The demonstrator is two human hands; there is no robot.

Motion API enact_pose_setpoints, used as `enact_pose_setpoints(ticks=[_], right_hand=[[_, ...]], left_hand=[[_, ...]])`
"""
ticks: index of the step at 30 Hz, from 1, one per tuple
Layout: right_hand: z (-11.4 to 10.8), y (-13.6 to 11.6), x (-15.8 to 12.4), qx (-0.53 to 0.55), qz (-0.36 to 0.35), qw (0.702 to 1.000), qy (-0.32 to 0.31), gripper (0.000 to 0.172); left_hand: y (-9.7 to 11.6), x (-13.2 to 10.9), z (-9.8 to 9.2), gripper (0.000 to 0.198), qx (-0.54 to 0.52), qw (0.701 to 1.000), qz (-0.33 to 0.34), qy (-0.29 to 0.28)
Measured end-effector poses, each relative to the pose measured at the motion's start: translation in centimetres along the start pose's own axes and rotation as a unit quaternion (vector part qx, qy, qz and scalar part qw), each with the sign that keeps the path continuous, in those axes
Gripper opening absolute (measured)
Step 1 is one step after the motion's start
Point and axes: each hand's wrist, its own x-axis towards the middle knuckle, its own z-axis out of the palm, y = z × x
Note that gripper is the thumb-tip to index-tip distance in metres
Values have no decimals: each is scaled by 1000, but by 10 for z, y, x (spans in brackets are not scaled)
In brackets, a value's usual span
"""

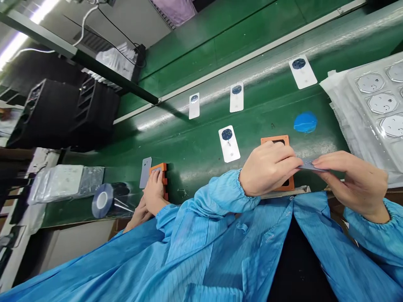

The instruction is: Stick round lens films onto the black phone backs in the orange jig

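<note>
Between my two hands is a thin grey panel (311, 166), tilted so that I see it almost edge-on. My left hand (267, 167) pinches its left end, and my right hand (357, 180) grips the right end between thumb and fingers. Below and behind my left hand lies an orange fixture (291, 183) with a dark inside, partly covered by that hand. Close by on the green surface rests a white phone back panel (231, 149) with a dark round camera area. A round blue piece (305, 122) lies beyond my hands.
More white phone panels (236, 100) lie farther back. At right, a clear tray (362, 109) holds several round silvery parts. On the left, a co-worker's hands (154, 188) work at another orange fixture (165, 181), beside a grey panel (145, 173) and a tape roll (102, 200).
</note>
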Motion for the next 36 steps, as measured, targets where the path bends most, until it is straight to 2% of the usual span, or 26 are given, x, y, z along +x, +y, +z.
enact_pose_setpoints(ticks=[7, 10, 12, 14, 16, 18, 22, 26, 29, 33, 35, 36], right_hand=[[2, 2, 0, 15, 22, 1000, 7, 40], [1, 7, 2, -1, 9, 1000, 10, 40], [2, 10, 6, -17, 3, 1000, 22, 37], [4, 10, 13, -10, 16, 999, 34, 31], [9, 7, 23, 17, 34, 998, 42, 25], [17, 2, 34, 31, 39, 998, 48, 22], [33, -6, 56, -9, -38, 995, 93, 23], [42, -9, 74, -67, -127, 982, 120, 28], [46, -10, 83, -91, -155, 976, 119, 31], [49, -9, 89, -108, -172, 973, 114, 28], [53, 1, 93, -107, -139, 978, 115, 20], [56, 10, 96, -99, -98, 983, 118, 13]], left_hand=[[0, 2, 7, 24, -27, 999, -25, -34], [-6, 3, 6, 21, -84, 996, -38, 9], [-11, 4, 5, 20, -166, 982, -58, 65], [-18, 6, 7, 20, -271, 948, -88, 142], [-26, 9, 13, 25, -369, 894, -117, 227], [-35, 12, 22, 31, -442, 841, -140, 278], [-55, 19, 41, 42, -536, 770, -163, 304], [-72, 25, 52, 45, -618, 704, -154, 314], [-81, 27, 55, 46, -631, 695, -145, 313], [-94, 27, 54, 38, -629, 701, -114, 317], [-102, 27, 54, 36, -616, 713, -137, 305], [-108, 27, 55, 36, -603, 720, -169, 299]])
